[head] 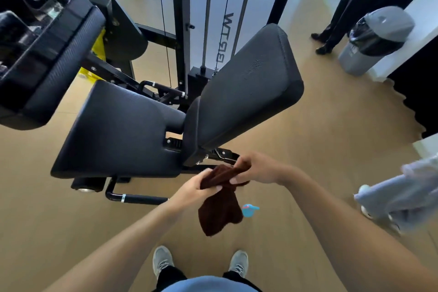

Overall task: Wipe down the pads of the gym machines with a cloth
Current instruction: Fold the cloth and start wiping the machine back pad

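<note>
A dark brown cloth (219, 199) hangs in mid-air just in front of the person, below the near end of a gym machine; both hands hold it at its bunched top edge, and most of it droops loosely toward the floor; it touches no pad. The left hand (193, 191) has its fingers curled over the upper left of the cloth, pinching the fabric against the thumb; the right hand (254, 169) grips the upper right corner, fingers folded round it; the two hands sit close together, as if gathering or refolding the fabric.

Just beyond the hands stands the machine; its seat pad (118, 130) lies nearly flat to the left, and its back pad (248, 85) tilts upward to the right; both are black and textured. A third black pad (54, 64) shows at the far left, higher and partly blurred. Whether any pad has been wiped cannot be told; no damp streaks or marks show; judging from the cloth held clear of the upholstery, the wiping of this machine appears not yet begun, or paused between pads, so most of the work seems to remain.

Behind rise the cable frame (181, 19) and steel guide rods; a grey bin (376, 38) with a black liner stands at the upper right beside another person's legs; a small blue object (250, 210) lies on the tan floor (308, 149); the wearer's grey shoes (162, 259) show at the bottom.
</note>
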`<state>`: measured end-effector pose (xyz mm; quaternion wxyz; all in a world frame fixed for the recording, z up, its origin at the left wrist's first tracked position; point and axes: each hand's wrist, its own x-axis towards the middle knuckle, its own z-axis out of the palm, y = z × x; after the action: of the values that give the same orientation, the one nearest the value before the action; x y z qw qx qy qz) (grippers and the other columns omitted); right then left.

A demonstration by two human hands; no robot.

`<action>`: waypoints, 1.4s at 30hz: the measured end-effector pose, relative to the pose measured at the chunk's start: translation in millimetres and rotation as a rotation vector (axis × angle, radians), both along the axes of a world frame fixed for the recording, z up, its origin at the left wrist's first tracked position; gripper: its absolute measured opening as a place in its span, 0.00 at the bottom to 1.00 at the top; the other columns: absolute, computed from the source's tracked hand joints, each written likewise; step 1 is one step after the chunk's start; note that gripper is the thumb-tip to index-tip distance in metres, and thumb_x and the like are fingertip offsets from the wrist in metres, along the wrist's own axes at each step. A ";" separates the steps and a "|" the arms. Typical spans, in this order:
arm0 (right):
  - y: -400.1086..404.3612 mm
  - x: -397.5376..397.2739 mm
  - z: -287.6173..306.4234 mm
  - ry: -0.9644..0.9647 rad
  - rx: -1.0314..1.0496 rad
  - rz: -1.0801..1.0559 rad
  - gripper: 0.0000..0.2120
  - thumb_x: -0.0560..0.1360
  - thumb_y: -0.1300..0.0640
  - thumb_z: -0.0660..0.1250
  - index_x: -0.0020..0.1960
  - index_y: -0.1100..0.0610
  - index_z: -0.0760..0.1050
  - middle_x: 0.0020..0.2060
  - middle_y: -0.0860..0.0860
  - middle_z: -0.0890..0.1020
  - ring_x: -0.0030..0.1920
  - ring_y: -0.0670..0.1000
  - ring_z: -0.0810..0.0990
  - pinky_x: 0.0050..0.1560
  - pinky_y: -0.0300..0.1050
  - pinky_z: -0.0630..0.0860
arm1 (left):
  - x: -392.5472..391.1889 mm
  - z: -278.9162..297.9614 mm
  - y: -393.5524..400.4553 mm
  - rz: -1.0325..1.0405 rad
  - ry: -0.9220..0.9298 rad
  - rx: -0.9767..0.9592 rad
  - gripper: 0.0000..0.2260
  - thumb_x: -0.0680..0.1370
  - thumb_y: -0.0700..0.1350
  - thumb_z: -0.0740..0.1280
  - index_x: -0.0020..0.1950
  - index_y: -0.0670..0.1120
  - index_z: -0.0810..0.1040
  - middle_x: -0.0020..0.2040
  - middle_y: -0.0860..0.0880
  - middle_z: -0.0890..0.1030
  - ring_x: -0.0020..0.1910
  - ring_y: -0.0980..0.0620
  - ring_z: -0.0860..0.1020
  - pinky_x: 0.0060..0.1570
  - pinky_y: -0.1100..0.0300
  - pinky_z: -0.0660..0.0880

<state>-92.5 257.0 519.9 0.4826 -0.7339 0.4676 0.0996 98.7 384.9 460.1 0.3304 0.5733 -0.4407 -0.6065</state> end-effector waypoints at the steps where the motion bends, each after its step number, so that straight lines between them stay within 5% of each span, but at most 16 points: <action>1: 3.9 -0.1 -1.5 -0.023 -0.034 -0.056 0.09 0.71 0.50 0.80 0.46 0.53 0.82 0.39 0.50 0.85 0.43 0.50 0.83 0.46 0.44 0.81 | -2.5 3.2 1.6 0.021 -0.005 0.005 0.13 0.81 0.46 0.68 0.65 0.49 0.76 0.55 0.49 0.84 0.56 0.54 0.81 0.61 0.56 0.76; 6: 25.2 8.4 -5.8 -0.278 -0.142 -0.337 0.10 0.71 0.56 0.80 0.48 0.58 0.83 0.41 0.52 0.86 0.43 0.48 0.84 0.44 0.41 0.82 | -7.0 9.0 8.0 0.081 0.135 0.021 0.15 0.80 0.51 0.68 0.65 0.50 0.78 0.57 0.49 0.85 0.57 0.51 0.83 0.55 0.58 0.79; 12: 33.9 14.3 1.4 -0.384 -0.169 -0.282 0.05 0.73 0.61 0.78 0.48 0.58 0.85 0.41 0.50 0.87 0.41 0.42 0.85 0.45 0.38 0.83 | -9.1 6.1 5.2 0.357 0.160 0.065 0.16 0.84 0.53 0.60 0.58 0.46 0.84 0.51 0.45 0.86 0.54 0.46 0.83 0.52 0.58 0.77; 18: 26.1 6.2 26.5 -0.171 -0.119 0.242 0.11 0.81 0.60 0.69 0.59 0.48 0.85 0.50 0.44 0.87 0.52 0.45 0.84 0.57 0.41 0.82 | -0.7 10.3 -7.4 0.469 0.102 -0.037 0.12 0.83 0.53 0.62 0.55 0.53 0.85 0.51 0.45 0.87 0.54 0.42 0.84 0.59 0.37 0.78; 21: 29.0 12.6 41.2 -0.101 -0.083 0.450 0.15 0.83 0.58 0.65 0.65 0.45 0.81 0.55 0.44 0.85 0.52 0.44 0.83 0.59 0.42 0.80 | -0.9 20.5 -12.4 0.417 0.105 -0.096 0.11 0.84 0.51 0.62 0.57 0.54 0.84 0.53 0.45 0.86 0.55 0.43 0.84 0.61 0.38 0.77; 27: 23.8 26.5 36.6 -0.215 -0.263 0.142 0.05 0.80 0.56 0.70 0.52 0.47 0.77 0.46 0.41 0.84 0.50 0.44 0.82 0.58 0.51 0.81 | -5.8 33.2 -14.2 0.315 0.140 -0.147 0.10 0.84 0.44 0.63 0.57 0.51 0.84 0.52 0.45 0.85 0.54 0.46 0.83 0.55 0.50 0.78; 33: 25.8 24.1 35.2 -0.331 -0.341 -0.038 0.04 0.78 0.57 0.74 0.52 0.54 0.85 0.42 0.42 0.84 0.46 0.45 0.82 0.50 0.47 0.83 | -5.7 40.3 -15.3 0.235 0.179 -0.109 0.13 0.85 0.45 0.59 0.62 0.45 0.82 0.53 0.43 0.85 0.52 0.51 0.84 0.46 0.63 0.78; 39: 20.6 21.9 29.4 -0.246 -0.300 -0.052 0.15 0.79 0.51 0.72 0.64 0.47 0.77 0.50 0.49 0.80 0.50 0.51 0.80 0.55 0.51 0.82 | -3.2 43.2 -17.3 0.186 0.142 -0.121 0.14 0.86 0.46 0.58 0.60 0.48 0.83 0.52 0.44 0.85 0.53 0.48 0.83 0.53 0.55 0.80; 42: 20.8 22.8 25.4 -0.218 -0.343 0.004 0.07 0.79 0.48 0.71 0.56 0.47 0.81 0.55 0.47 0.78 0.56 0.49 0.77 0.59 0.49 0.80 | 3.9 43.6 -16.4 0.148 0.101 -0.110 0.14 0.85 0.48 0.58 0.58 0.46 0.83 0.49 0.45 0.85 0.49 0.52 0.83 0.47 0.61 0.79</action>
<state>-69.7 277.8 545.2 0.3981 -0.8127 0.4210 -0.0606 102.6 368.5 503.7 0.4269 0.5540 -0.4126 -0.5837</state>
